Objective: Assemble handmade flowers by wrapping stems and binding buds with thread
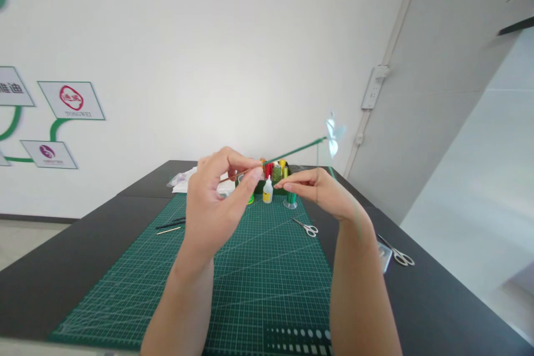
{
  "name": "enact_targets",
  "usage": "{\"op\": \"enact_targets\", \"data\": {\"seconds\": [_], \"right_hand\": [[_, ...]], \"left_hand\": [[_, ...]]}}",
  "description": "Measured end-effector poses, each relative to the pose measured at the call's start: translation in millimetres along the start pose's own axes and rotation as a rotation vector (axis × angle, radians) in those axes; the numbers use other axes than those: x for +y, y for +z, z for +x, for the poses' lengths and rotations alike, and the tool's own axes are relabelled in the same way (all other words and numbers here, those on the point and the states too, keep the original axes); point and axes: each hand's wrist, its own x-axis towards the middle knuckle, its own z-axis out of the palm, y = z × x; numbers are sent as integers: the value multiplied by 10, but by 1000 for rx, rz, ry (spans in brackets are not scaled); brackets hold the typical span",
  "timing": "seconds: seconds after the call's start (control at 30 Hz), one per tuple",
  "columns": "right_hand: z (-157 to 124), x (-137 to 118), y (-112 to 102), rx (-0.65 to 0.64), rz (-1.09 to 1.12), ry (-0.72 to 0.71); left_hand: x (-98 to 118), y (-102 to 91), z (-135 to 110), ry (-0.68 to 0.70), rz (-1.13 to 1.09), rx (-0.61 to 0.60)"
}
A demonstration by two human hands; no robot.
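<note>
Dark table point(62, 267): box point(261, 186) of coloured rolls point(275, 169).

On the wall at the left, a white sign point(71, 100) carries a red round emblem with "TONGWEI" printed beneath it in small letters. The sign at the far left edge point(12, 88) shows dark Chinese characters — cut off by the frame — and a lower sign point(49, 154) bears a purple emblem with a caption too small to read.

Dark worktop point(83, 245) carries green cutting mat point(258, 267), two scissors point(306, 227) point(398, 255), glue bottle point(267, 191), thin sticks point(170, 227).
</note>
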Motion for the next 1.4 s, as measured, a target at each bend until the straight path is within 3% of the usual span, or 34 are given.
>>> {"op": "enact_targets", "data": {"seconds": [0.07,0.27,0.47,0.6,0.8,0.93,1.07,1.17,1.23,1.33,1.4], "right_hand": [[-23,-44,3,-64,-31,17],[-64,-72,-16,-49,56,3],[-17,201,-107,153,438,-65],[0,387,-204,263,485,-8],[-11,697,-373,322,50,242],[-6,805,-423,318,-410,515],[17,775,-396,336,-634,701],[50,597,-295,452,-700,589],[71,399,-173,521,-617,339],[81,49,78,530,-256,13],[65,-160,254,424,39,-108]], "left_hand": [[-70,48,18,-27,-25,98],[-214,161,47,-97,-229,171],[-336,214,106,-193,-480,316],[-437,197,175,-253,-526,421],[-676,11,298,-439,-713,459],[-763,-153,350,-681,-1029,306],[-751,-140,359,-792,-1213,153],[-715,11,326,-768,-1171,97],[-669,150,274,-679,-1018,66],[-542,346,163,-537,-830,-72],[-432,433,92,-451,-732,-172]]}}
